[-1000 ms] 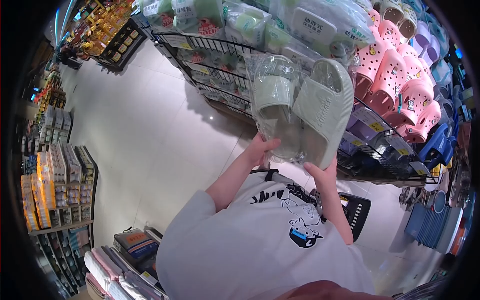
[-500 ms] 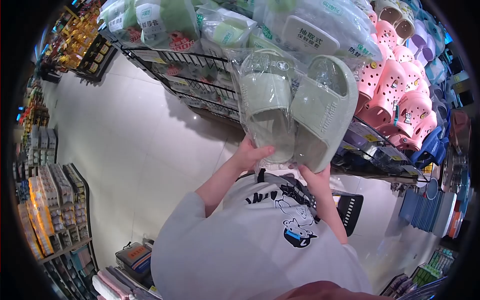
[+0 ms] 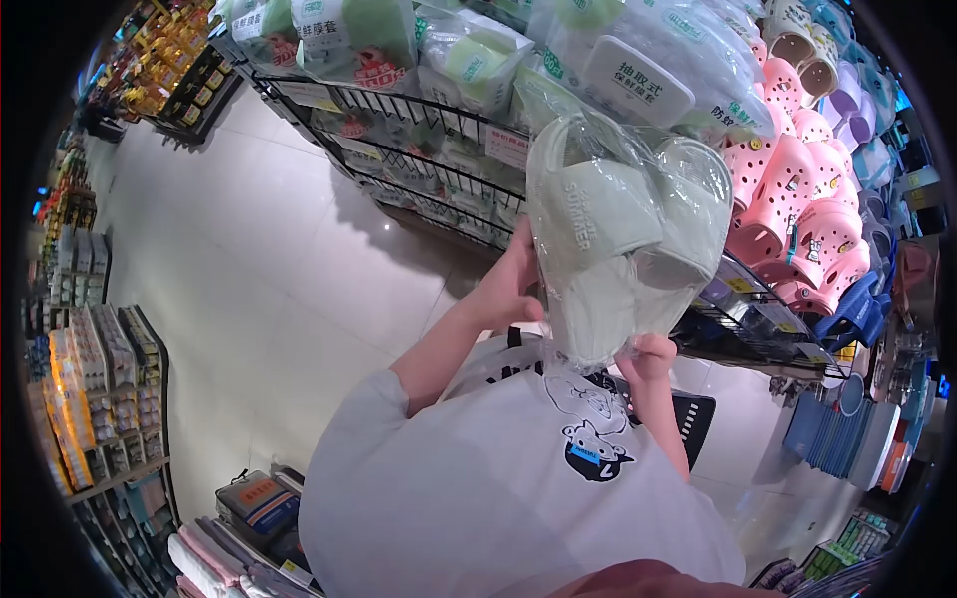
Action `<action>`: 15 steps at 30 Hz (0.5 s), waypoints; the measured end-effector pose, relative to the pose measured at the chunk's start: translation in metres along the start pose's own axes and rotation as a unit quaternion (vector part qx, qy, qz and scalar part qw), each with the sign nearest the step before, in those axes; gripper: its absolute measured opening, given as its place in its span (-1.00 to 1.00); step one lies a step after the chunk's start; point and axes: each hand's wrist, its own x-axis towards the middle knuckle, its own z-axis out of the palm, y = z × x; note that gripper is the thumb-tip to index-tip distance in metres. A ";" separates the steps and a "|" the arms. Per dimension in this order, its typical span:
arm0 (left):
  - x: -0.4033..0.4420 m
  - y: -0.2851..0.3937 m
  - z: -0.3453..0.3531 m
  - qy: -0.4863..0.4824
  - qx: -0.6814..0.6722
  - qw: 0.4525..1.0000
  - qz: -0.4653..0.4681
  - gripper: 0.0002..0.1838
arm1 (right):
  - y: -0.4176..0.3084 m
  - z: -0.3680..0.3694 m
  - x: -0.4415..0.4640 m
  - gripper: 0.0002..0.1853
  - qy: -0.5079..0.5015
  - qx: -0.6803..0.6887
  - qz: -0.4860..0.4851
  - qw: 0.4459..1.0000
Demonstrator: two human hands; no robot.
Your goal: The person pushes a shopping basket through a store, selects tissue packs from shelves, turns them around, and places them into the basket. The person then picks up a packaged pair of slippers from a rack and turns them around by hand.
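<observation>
A pair of pale green slippers in a clear plastic bag is held up in front of my shirt, at the centre of the head view. My left hand is at the bag's left edge, its thumb low and its other fingers partly hidden behind the bag. My right hand is closed on the bag's lower right corner. The two slippers overlap inside the crinkled plastic.
Behind the slippers stands a black wire rack with bagged goods. Pink clogs hang at the right, above blue slippers. A black basket is beyond my right forearm. Shelves stand at the left, folded towels at lower left.
The slippers have turned over in the bag and shifted right, now overlapping. My left hand has moved up along the bag's left side, and my right hand has moved slightly right with its fingers curled.
</observation>
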 end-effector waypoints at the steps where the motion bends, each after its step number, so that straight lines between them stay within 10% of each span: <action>1: 0.004 0.007 0.003 0.050 -0.055 0.997 0.009 0.54 | 0.004 -0.008 -0.006 -0.23 -0.024 -0.015 0.008 1.000; 15: 0.030 0.030 0.016 0.121 0.095 0.988 0.034 0.12 | 0.011 0.001 -0.023 -0.29 -0.054 -0.083 -0.013 0.995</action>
